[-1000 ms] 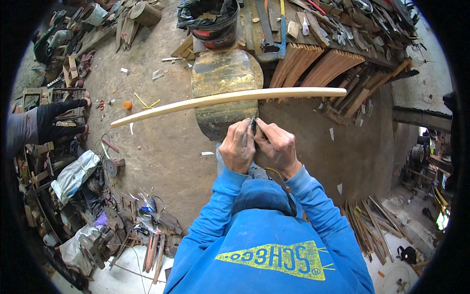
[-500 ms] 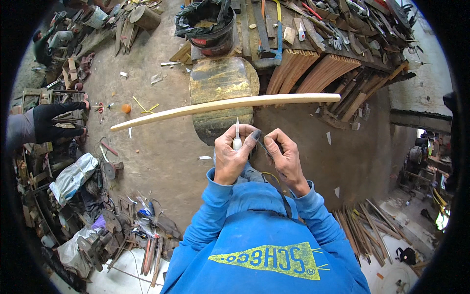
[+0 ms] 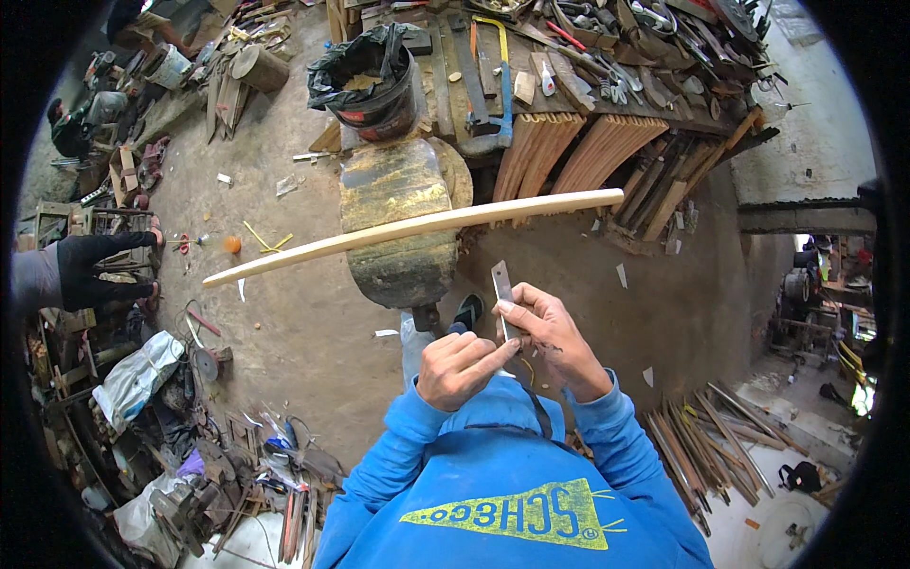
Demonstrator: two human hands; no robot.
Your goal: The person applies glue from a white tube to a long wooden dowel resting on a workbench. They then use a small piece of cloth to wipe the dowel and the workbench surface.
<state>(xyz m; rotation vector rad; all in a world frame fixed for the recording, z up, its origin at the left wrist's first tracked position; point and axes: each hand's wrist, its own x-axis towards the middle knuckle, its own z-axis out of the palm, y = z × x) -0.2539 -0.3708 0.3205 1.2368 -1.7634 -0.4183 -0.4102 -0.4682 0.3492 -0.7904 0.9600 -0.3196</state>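
Observation:
My right hand [image 3: 557, 343] pinches a flat grey metal strip [image 3: 502, 283], with a hole near its upper end, standing up from the fingers. My left hand [image 3: 459, 368] is curled beside it, its index finger stretched to the strip's lower end. White material [image 3: 503, 374] shows below that finger, likely part of the small white nozzle bottle, which my left hand mostly hides. Beyond both hands, a long, slightly curved pale wooden strip [image 3: 417, 226] lies across a thick log block [image 3: 398, 270], touching neither hand.
A black bucket with a bag liner [image 3: 374, 119] stands behind the log. A cluttered bench [image 3: 607, 81] holds a hacksaw [image 3: 505, 90] and another small white bottle [image 3: 547, 80]; curved wooden slats [image 3: 607, 156] lean below. Another person's legs [image 3: 104, 256] show at far left.
The metal strip has turned from edge-on to upright and broadside. My left hand has rolled over and moved down, covering the white bottle. The whole view has shifted slightly.

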